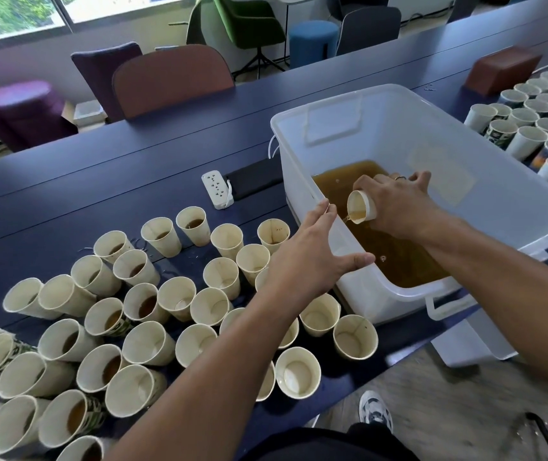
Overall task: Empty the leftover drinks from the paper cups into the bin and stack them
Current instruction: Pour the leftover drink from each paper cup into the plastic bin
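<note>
While the right hand (395,204) grips a tipped paper cup (361,206) inside the bin (515,207) at centre right, brown liquid (395,257) pools below; the left hand (309,257), fingers spread, rests on its near rim.

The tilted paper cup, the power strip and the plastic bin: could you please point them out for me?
tilted paper cup (362,207), head view, on its side wall near the rim.
power strip (216,189), head view, on its white top face.
plastic bin (505,181), head view, on its bare right inner wall.

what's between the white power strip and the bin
In the head view, a flat black device lies on the table between the power strip and the bin wall.
</note>
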`<action>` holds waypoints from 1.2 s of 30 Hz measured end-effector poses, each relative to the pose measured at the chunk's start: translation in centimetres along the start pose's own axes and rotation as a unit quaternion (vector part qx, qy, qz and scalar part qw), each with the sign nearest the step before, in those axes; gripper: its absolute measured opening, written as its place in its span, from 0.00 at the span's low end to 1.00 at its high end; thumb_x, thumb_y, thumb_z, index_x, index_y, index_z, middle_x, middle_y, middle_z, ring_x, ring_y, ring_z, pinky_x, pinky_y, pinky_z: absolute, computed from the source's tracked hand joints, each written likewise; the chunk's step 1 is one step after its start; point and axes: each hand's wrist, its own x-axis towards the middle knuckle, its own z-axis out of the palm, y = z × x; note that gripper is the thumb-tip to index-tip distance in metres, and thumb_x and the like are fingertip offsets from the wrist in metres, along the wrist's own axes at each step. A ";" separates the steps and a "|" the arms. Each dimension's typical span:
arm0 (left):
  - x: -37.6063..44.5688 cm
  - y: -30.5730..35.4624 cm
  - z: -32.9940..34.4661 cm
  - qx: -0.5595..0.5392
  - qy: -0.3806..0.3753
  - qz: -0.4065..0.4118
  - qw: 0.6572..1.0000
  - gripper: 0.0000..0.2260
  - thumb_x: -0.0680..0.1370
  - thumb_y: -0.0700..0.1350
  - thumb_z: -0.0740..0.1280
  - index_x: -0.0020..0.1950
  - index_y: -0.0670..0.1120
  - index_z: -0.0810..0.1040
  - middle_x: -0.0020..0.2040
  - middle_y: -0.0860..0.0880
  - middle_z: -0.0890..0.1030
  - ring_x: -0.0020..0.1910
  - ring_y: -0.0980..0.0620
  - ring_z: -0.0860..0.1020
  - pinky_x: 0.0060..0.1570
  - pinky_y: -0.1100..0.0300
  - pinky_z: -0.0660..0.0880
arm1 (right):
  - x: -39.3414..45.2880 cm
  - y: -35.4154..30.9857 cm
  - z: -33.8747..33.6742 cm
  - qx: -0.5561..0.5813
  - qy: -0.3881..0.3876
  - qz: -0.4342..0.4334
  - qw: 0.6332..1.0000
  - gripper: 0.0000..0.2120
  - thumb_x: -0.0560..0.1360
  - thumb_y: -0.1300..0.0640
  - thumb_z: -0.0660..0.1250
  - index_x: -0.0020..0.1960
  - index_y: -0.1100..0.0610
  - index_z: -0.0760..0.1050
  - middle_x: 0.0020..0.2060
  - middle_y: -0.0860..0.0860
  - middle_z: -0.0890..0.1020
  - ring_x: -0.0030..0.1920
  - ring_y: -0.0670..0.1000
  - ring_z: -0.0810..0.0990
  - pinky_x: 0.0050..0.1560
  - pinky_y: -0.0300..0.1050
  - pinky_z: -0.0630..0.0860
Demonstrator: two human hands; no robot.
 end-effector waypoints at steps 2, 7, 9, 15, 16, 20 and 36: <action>0.0 0.0 0.0 0.002 0.001 0.000 1.000 0.46 0.71 0.70 0.70 0.83 0.57 0.53 0.82 0.63 0.50 0.79 0.53 0.62 0.67 0.44 0.72 | 0.1 0.1 -0.1 0.007 0.016 0.009 1.000 0.27 0.71 0.50 0.73 0.65 0.47 0.65 0.56 0.50 0.78 0.57 0.57 0.76 0.59 0.58 0.61; 0.0 -0.1 0.0 -0.003 -0.001 0.001 1.000 0.46 0.71 0.70 0.70 0.83 0.57 0.53 0.82 0.63 0.50 0.79 0.53 0.62 0.68 0.44 0.71 | 0.0 0.1 0.0 -0.013 0.009 0.002 1.000 0.27 0.71 0.50 0.74 0.66 0.47 0.66 0.57 0.50 0.78 0.59 0.56 0.76 0.58 0.58 0.61; 0.0 0.0 0.0 0.000 0.000 -0.002 1.000 0.46 0.71 0.70 0.70 0.83 0.57 0.53 0.82 0.63 0.50 0.79 0.53 0.62 0.67 0.44 0.72 | 0.1 0.1 -0.1 -0.014 0.028 0.003 1.000 0.27 0.70 0.51 0.75 0.65 0.47 0.67 0.57 0.51 0.79 0.59 0.58 0.76 0.58 0.59 0.62; -0.2 0.1 -0.1 0.001 0.000 -0.001 1.000 0.46 0.71 0.70 0.70 0.83 0.57 0.53 0.82 0.63 0.50 0.79 0.53 0.61 0.67 0.44 0.71 | -0.1 -0.1 -0.4 -0.068 0.046 -0.019 0.996 0.25 0.71 0.54 0.74 0.64 0.47 0.68 0.59 0.52 0.79 0.64 0.58 0.73 0.58 0.59 0.63; -0.2 0.1 -0.1 0.001 0.001 0.000 1.000 0.46 0.71 0.70 0.70 0.83 0.57 0.53 0.82 0.63 0.50 0.79 0.53 0.61 0.68 0.44 0.71 | -0.1 -0.1 -0.4 -0.073 0.043 -0.020 0.996 0.25 0.71 0.54 0.74 0.65 0.47 0.68 0.60 0.52 0.78 0.64 0.58 0.72 0.59 0.60 0.62; -0.2 0.1 -0.1 -0.006 0.002 0.004 1.000 0.46 0.72 0.69 0.70 0.83 0.56 0.54 0.82 0.64 0.50 0.79 0.54 0.61 0.68 0.44 0.71 | -0.2 0.1 -0.9 -0.052 0.086 0.004 0.995 0.24 0.70 0.58 0.73 0.64 0.48 0.72 0.61 0.54 0.77 0.66 0.59 0.69 0.59 0.60 0.61; -0.8 -0.3 -1.4 -0.029 0.063 0.060 0.996 0.23 0.82 0.55 0.66 0.76 0.54 0.70 0.76 0.54 0.69 0.74 0.51 0.65 0.73 0.48 0.65 | 0.2 -0.1 -1.1 0.066 0.013 0.070 0.995 0.25 0.70 0.48 0.75 0.64 0.47 0.72 0.61 0.53 0.78 0.63 0.60 0.70 0.59 0.60 0.61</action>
